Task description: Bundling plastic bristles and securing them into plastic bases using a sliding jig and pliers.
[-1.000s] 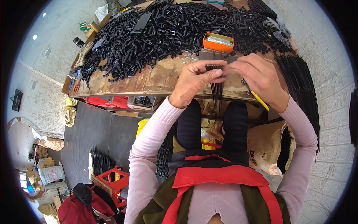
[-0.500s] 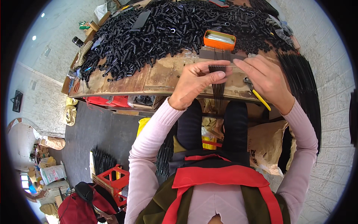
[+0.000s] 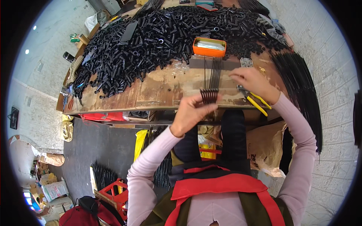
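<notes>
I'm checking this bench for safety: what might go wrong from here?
The rods are pinched near one end in the left hand, with one splayed apart at the far end; it might slip loose.

Those far ends reach close to the open tin, so a swing could knock it.

The pliers seem to poke past the edge of the table; a sleeve might catch them and drop them.

Black rods (image 3: 215,75), orange box (image 3: 209,53), pliers (image 3: 256,106) (yellow-handled)
</notes>
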